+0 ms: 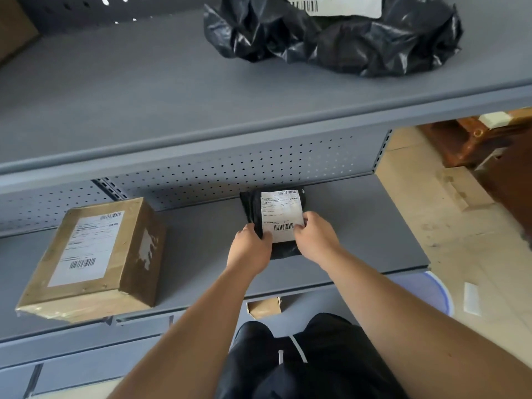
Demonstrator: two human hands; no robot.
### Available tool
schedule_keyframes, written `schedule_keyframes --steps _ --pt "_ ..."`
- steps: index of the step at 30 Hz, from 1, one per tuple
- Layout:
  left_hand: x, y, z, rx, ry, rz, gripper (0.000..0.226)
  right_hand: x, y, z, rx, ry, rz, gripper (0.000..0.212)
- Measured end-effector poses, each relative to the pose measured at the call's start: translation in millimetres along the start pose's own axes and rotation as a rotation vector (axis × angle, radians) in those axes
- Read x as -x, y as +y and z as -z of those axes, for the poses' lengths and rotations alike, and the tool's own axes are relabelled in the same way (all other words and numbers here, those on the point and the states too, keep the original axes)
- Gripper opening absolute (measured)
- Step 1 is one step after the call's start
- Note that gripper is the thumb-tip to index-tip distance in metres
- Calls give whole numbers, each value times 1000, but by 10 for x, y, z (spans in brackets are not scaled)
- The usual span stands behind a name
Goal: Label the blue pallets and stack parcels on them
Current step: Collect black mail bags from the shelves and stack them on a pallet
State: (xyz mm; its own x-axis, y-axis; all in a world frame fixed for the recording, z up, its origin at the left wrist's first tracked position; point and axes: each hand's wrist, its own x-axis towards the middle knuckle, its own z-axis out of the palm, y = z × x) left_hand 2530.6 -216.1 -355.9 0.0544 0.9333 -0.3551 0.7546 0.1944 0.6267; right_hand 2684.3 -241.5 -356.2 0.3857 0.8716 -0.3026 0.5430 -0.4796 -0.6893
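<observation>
On the lower grey shelf, my left hand and right hand pinch the near end of a small black poly-bag parcel. Its long axis runs straight away from me toward the perforated back panel, midway between both hands.

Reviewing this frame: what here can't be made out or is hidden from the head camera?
- Label text on the small black parcel: too small; both hands, left hand and right hand, cover its near end.
- Large black bag: cut off by the top edge.
- Blue pallets: none visible.
- Brown box label: print unreadable.
</observation>
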Motion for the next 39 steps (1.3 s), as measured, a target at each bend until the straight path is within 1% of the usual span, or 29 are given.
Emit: schedule_keyframes --steps 4,6,10,15,18,21,25,28,32,39 --pt "-5 -64 6 147 2 97 14 16 1 -56 -140 9 -84 18" --pt "40 -80 25 196 -13 140 13 55 -4 -48 -162 4 -106 13" --pt "201 -65 128 210 -35 155 13 206 -98 35 -180 -32 -108 23" --pt "495 47 409 252 -8 187 18 472 -355 208 -191 -36 -92 23" --pt "681 147 614 291 14 203 18 630 -519 312 -181 -40 -122 27" --pt "854 215 814 353 43 242 19 779 -664 394 -235 -49 -142 27" --pt "1015 244 979 453 48 268 25 938 -803 498 -296 -61 -122 27" --pt "1124 217 1031 511 63 273 29 1015 -838 536 -335 -94 -120 25" --pt "1293 187 1085 574 117 258 32 1078 -866 587 -384 -134 -87 28" --pt "1727 266 1167 690 267 298 35 1180 -988 746 -403 -296 5 29"
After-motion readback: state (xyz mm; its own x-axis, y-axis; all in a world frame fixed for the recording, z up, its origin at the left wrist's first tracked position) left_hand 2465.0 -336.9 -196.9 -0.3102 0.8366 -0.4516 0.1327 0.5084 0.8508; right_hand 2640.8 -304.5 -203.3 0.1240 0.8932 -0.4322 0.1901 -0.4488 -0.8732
